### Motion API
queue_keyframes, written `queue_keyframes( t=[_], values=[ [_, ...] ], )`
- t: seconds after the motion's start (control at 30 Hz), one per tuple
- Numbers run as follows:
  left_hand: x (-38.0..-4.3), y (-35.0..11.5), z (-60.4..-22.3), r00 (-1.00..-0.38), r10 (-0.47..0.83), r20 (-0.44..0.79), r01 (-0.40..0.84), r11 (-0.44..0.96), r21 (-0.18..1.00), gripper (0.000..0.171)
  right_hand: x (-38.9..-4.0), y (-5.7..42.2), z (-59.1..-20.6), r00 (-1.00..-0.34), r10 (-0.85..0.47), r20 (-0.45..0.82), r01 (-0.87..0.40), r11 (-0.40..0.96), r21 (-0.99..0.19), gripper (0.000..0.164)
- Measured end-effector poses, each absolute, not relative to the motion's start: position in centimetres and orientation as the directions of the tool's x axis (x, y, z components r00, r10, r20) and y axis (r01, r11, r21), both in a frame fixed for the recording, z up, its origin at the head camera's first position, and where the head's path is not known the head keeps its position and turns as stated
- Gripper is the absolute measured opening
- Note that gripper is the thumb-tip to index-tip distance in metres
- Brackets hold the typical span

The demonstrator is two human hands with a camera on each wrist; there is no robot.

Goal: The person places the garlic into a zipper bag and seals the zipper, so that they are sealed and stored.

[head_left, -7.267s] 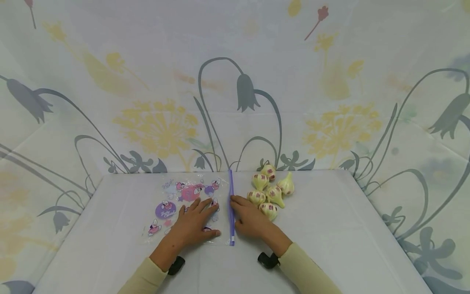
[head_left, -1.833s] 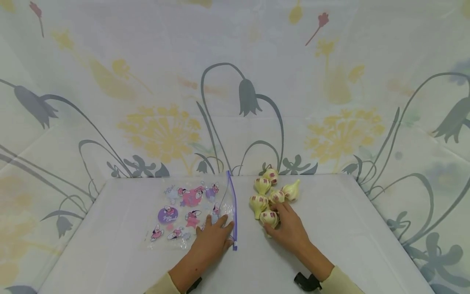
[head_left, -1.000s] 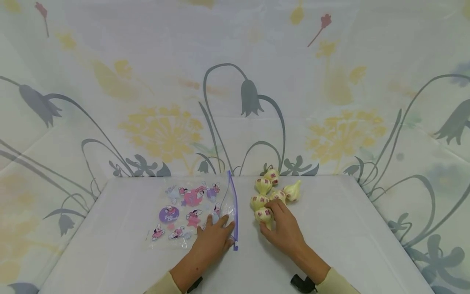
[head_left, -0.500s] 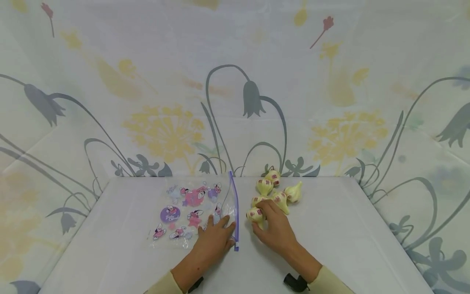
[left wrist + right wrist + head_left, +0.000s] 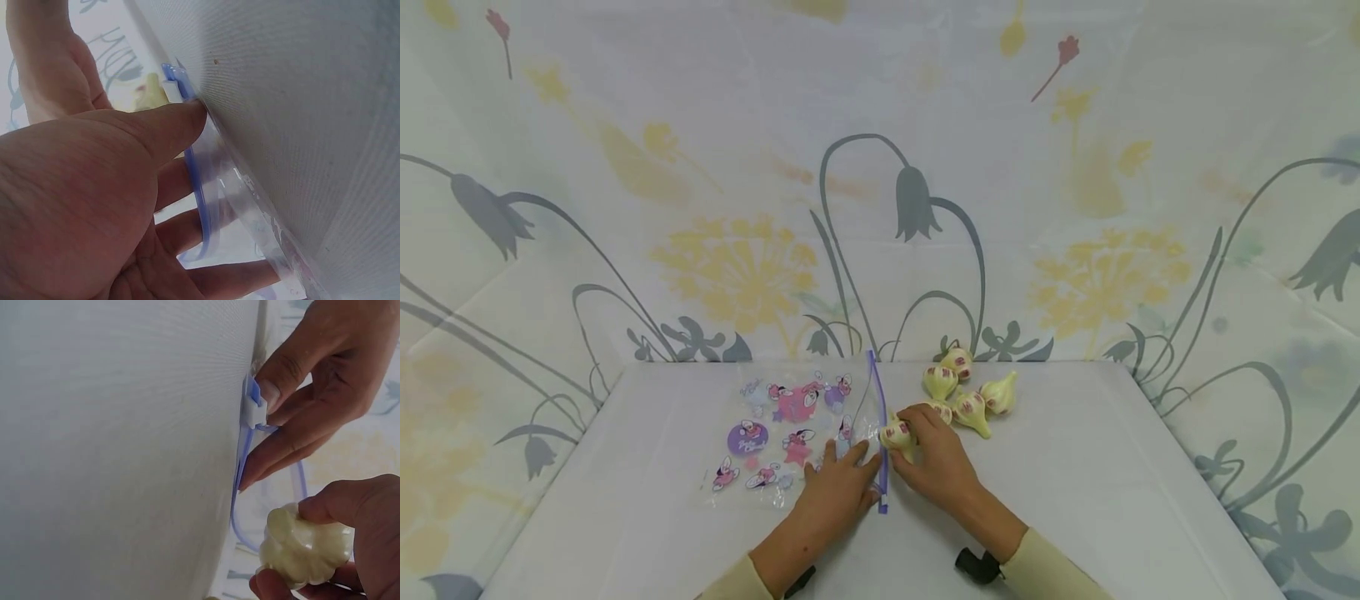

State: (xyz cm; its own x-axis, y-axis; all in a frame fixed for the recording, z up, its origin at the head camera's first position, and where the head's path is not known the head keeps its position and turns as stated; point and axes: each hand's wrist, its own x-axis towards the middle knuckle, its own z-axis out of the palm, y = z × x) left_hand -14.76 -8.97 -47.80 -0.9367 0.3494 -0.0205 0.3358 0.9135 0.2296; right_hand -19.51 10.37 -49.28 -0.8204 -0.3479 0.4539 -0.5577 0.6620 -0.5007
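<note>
Looking down from the head, purple-circle lettering on the clear zip bag [image 5: 797,404] can be seen as white script, too small to read surely; the reddish marks on the garlic bulbs [image 5: 972,410] are likewise illegible. One garlic bulb [image 5: 896,435] is held at the bag's purple zip strip [image 5: 882,400], between the two hands, while five others lie grouped on the white table [image 5: 1075,467] beyond the right hand [image 5: 936,462]. That hand grasps its bulb with thumb and fingers, the forearm slanting in from the lower right. The left hand [image 5: 837,487] lies on the bag near its mouth, fingers spread and gripping nothing that can be made out.

From the left wrist, the left thumb stretches across the strip's end near the white slider [image 5: 170,91], the other fingers extended along the bag's mouth; a pale bulb shows behind the slider.

From the right wrist, the bulb sits pinched between right thumb and fingers, just beside the gaping loop of strip. The left thumb touches the slider, its fingers reaching past the strip.
</note>
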Motion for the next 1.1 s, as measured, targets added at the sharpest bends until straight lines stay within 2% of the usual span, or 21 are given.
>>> queue_keyframes(
  t=[0.27, 0.53, 1.1],
  values=[
    [-14.7, -9.0, -47.9, -0.936, 0.353, -0.016, 0.342, 0.916, 0.211, 0.052, -20.5, 9.4, -49.7, -0.781, -0.359, 0.511, -0.603, 0.645, -0.469, 0.05],
    [-14.7, -9.0, -47.8, -0.94, 0.34, -0.033, 0.326, 0.923, 0.206, 0.055, -21.4, 8.2, -49.8, -0.829, -0.355, 0.433, -0.551, 0.656, -0.516, 0.05],
    [-14.7, -8.6, -47.5, -0.944, 0.324, -0.063, 0.307, 0.932, 0.194, 0.051, -22.3, 6.7, -49.5, -0.881, -0.296, 0.37, -0.465, 0.688, -0.556, 0.049]
  ],
)
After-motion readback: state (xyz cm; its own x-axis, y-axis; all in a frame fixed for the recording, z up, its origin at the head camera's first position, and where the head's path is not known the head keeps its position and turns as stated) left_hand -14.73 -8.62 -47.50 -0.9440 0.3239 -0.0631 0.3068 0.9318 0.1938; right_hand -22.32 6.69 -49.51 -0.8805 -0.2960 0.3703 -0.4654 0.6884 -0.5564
